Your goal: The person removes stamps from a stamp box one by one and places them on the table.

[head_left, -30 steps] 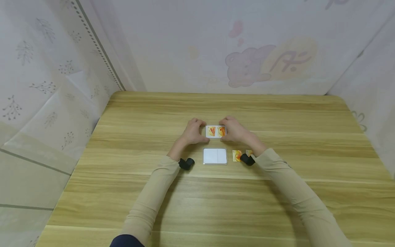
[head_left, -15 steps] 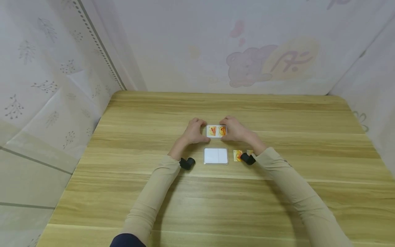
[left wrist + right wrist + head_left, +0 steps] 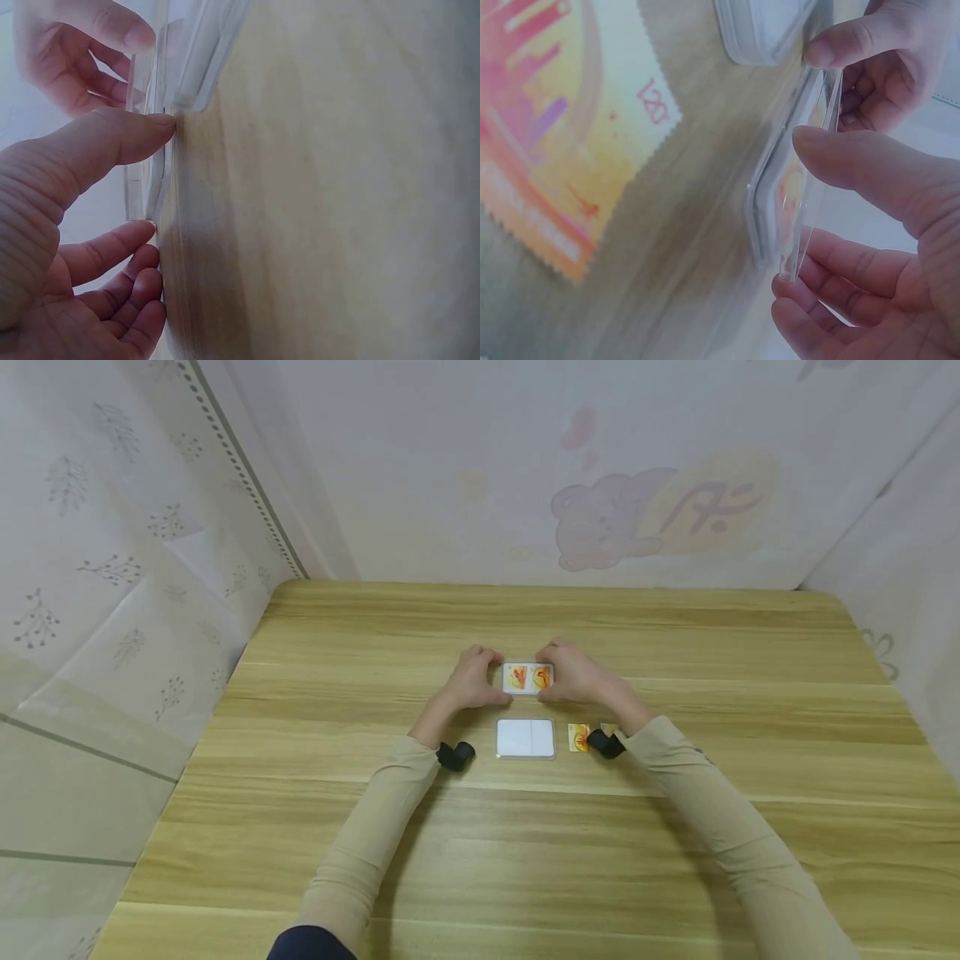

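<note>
A shallow clear plastic case with a white insert lies between both hands, two orange-yellow stamps showing in it. My left hand grips its left end, thumb on the near edge and index finger at the far one. On the right end, my right hand pinches the clear cover between thumb and fingers. In the right wrist view that cover stands at a slight angle over the white insert, with a narrow gap at its right end.
Nearer to me lies a second clear case with a white divided insert. Right of it are two loose stamps with serrated edges, one stamp in plain sight and the other stamp partly behind the right wrist camera. All lie on a wooden table.
The right hand has risen very slightly at the case's right end. The left hand keeps its grip, and the second case and loose stamps stay put.
</note>
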Demonstrator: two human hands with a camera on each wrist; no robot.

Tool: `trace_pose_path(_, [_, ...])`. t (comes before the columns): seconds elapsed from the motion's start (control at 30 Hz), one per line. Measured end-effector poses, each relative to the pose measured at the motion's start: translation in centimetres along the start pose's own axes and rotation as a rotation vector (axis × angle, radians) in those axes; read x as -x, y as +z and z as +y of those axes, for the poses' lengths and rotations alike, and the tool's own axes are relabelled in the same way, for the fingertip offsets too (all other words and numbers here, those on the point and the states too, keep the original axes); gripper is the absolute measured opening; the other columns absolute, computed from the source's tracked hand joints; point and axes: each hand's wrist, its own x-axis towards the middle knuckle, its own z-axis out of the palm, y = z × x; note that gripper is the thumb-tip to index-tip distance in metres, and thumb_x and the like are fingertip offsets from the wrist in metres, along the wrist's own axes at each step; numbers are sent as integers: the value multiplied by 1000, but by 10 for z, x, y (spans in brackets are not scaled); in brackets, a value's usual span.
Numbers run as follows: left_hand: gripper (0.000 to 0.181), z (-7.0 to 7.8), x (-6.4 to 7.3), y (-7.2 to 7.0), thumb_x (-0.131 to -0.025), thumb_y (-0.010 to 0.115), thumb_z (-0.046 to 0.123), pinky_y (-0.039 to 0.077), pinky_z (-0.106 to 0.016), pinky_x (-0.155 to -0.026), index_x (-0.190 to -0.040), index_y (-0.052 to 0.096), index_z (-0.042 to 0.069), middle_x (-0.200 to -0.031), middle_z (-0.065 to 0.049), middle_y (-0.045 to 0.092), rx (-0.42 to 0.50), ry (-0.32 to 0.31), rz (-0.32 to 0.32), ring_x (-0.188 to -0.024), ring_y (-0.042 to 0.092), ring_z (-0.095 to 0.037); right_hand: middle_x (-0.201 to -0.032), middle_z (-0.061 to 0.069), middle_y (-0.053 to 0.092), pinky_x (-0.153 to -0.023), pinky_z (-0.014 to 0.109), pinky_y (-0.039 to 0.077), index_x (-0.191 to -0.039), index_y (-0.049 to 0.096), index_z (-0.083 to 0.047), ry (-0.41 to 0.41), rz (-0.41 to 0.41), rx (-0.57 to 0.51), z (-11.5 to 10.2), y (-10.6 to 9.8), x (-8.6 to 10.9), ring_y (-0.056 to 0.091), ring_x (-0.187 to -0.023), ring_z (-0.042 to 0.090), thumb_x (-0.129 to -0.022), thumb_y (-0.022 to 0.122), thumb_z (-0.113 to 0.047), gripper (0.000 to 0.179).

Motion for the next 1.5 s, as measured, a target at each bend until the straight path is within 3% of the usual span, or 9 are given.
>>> trace_pose_path(0.37, [65, 0, -1, 1, -71, 81, 18, 34, -39, -100, -124, 52, -6, -120, -19, 46, -10, 9, 0, -115, 40, -32, -120, 24, 52, -97, 44, 40, -125, 50, 12, 21, -6, 35, 1, -5, 6, 50, -110, 36, -71, 80, -14, 66])
trace_pose_path(1.1, [66, -1, 0, 2, -71, 80, 17, 34, -38, -102, -125, 51, -7, -123, -20, 46, -1, 10, -12, -118, 40, -32, -122, 29, 50, -97, 50, 38, -123, 49, 14, 16, 52, 1, 18, -14, 31, 47, -113, 42, -70, 76, -9, 64])
trace_pose_path(1.5, [65, 0, -1, -1, -71, 80, 16, 33, -38, -102, -125, 51, -7, -123, -19, 46, -9, 12, -12, -118, 39, -32, -123, 28, 48, -98, 50, 36, -125, 48, 14, 70, 60, -48, 27, -25, 44, 46, -114, 41, -72, 77, -10, 64])
